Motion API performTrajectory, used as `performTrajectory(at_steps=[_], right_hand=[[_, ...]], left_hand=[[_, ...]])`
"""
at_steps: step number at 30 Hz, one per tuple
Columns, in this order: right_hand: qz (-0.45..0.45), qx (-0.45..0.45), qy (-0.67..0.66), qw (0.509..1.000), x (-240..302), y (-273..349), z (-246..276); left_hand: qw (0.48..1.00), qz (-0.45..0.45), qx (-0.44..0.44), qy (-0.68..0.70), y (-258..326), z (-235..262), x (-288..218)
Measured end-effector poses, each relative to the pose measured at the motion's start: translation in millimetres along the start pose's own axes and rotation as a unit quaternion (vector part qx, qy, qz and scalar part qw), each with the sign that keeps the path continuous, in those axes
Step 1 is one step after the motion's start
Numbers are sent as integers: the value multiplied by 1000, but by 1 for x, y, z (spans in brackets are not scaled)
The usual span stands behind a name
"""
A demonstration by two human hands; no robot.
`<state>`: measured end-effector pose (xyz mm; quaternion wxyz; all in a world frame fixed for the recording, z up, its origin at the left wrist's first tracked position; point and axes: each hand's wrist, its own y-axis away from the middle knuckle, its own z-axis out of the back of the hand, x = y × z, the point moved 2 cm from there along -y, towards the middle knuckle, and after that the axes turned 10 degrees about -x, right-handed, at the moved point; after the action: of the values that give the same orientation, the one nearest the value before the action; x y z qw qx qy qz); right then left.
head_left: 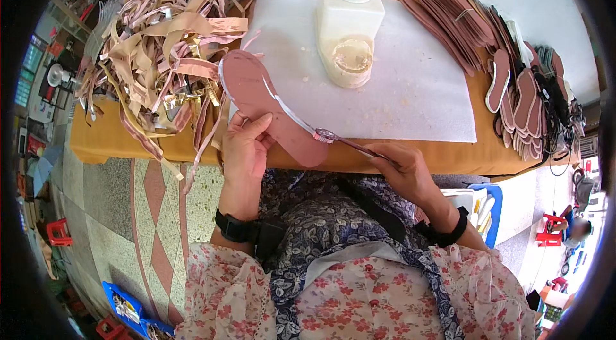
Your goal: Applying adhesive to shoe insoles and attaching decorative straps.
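Observation:
My left hand [247, 147] grips a pink shoe insole [269, 106] from below, thumb on its face, holding it tilted over the table's front edge. A white glue line runs along the insole's right rim. My right hand [404, 170] holds a thin brush [350, 142] by its handle. The brush's bristle tip touches the insole's right edge near the heel end. A white glue pot [351, 58] stands on a white sheet [410, 77] just beyond the insole.
A heap of beige and pink straps [160, 45] lies at the table's left. Stacked pink insoles [449, 16] and more soles [523, 106] fill the right side. The orange table edge [462, 163] runs in front. Blue crates [131, 308] sit on the tiled floor.

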<state>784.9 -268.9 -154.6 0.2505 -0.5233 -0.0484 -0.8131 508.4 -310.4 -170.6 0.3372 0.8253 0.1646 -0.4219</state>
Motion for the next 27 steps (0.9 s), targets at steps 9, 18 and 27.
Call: performTrajectory(at_steps=[9,18,27], right_hand=[[-165,6,-67,984,5,-10,0],[-289,58,-324,899,0,-21,-34],[-302,-2,-381,874,-9,-26,2]], left_hand=[[999,-38,11,11,11,-13,-2],[997,45,67,23,19,-20,11],[970,97,183,128,16,1,-15]])
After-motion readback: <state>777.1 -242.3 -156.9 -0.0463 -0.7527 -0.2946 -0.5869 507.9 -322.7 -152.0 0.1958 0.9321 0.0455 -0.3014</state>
